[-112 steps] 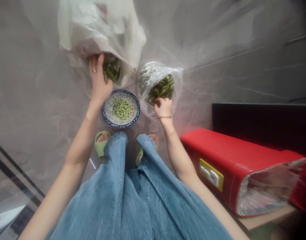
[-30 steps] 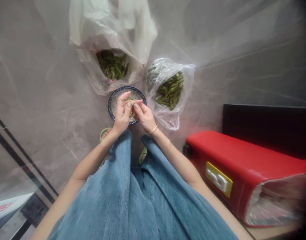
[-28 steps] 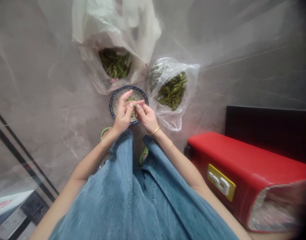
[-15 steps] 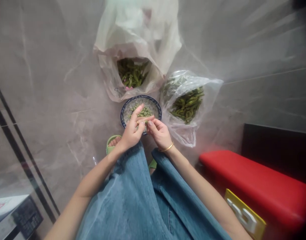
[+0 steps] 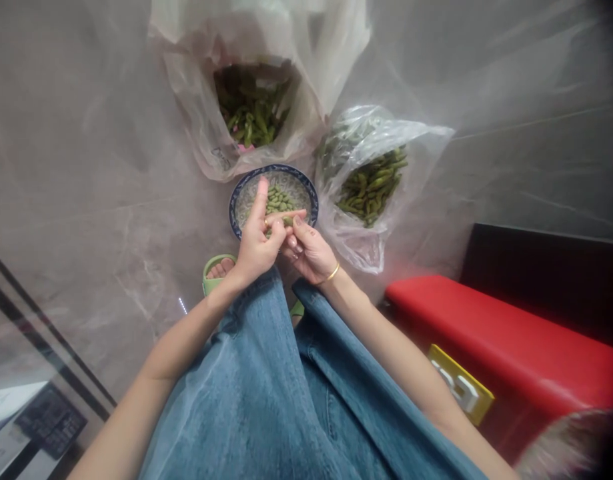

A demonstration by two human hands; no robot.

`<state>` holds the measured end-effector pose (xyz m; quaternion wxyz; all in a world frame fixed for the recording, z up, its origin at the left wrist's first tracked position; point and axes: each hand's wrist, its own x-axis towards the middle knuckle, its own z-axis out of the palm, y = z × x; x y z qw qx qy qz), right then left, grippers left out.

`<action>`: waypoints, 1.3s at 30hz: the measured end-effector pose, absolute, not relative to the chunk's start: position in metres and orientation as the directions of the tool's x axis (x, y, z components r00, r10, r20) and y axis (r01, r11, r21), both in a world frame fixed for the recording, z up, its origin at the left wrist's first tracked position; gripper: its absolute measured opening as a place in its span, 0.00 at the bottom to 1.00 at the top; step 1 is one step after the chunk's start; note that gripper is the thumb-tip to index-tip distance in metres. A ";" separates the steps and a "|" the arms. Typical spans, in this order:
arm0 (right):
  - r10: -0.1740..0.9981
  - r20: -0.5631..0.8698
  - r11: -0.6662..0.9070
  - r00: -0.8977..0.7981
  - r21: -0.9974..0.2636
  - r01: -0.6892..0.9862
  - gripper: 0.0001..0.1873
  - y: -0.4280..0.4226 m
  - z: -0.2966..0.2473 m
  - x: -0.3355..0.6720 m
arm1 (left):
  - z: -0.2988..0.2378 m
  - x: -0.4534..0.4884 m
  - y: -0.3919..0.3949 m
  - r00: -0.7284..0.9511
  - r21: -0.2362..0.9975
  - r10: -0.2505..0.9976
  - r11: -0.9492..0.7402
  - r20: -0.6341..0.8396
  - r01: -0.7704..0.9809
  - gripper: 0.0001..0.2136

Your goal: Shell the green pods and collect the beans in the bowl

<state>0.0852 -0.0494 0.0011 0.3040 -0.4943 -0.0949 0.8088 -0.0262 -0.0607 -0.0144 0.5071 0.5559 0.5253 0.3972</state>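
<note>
No legible text anywhere. Yellow plate [image 5: 461, 393] on the side of the red box [image 5: 506, 347]: white raised shapes, more a latch or emblem than letters, not readable. Faint dark print on the white plastic bag [image 5: 201, 127], lower edge: too small to make out. Paper [image 5: 6, 407] at lower left: red marks, blurred.

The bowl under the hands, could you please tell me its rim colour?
Dark blue rim on the bowl, seen in the head view.

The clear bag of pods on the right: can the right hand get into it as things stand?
Probably yes. The clear bag lies open toward the right hand, with nothing between them, but that hand is pinching a pod together with the left hand.
</note>
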 end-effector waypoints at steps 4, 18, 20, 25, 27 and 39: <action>0.594 -0.720 -0.794 -0.359 -0.456 -0.401 0.23 -0.049 0.002 0.078 | -0.021 -0.029 -0.063 0.071 0.983 0.989 0.115 -0.126 0.144 0.28; 0.621 -0.738 -0.777 -0.265 -0.535 -0.331 0.27 -0.044 0.011 0.075 | -0.017 -0.037 -0.064 0.061 0.874 0.996 -0.086 0.064 0.478 0.26; 0.569 -0.770 -0.812 -0.289 -0.469 -0.348 0.27 -0.043 0.013 0.075 | -0.017 -0.036 -0.064 0.085 0.871 0.992 -0.125 0.096 0.476 0.24; 0.615 -0.738 -0.782 -0.278 -0.527 -0.331 0.27 -0.040 0.012 0.080 | -0.015 -0.036 -0.059 0.067 0.973 0.997 0.030 -0.046 0.229 0.23; 0.640 -0.718 -0.766 -0.273 -0.567 -0.304 0.27 -0.037 0.010 0.082 | -0.014 -0.041 -0.056 0.086 0.980 0.995 0.038 -0.056 0.194 0.23; 0.697 -0.567 -0.629 -0.438 -0.777 0.005 0.30 -0.031 0.013 0.095 | -0.007 -0.052 -0.052 0.339 0.984 0.931 0.168 -0.138 -0.061 0.26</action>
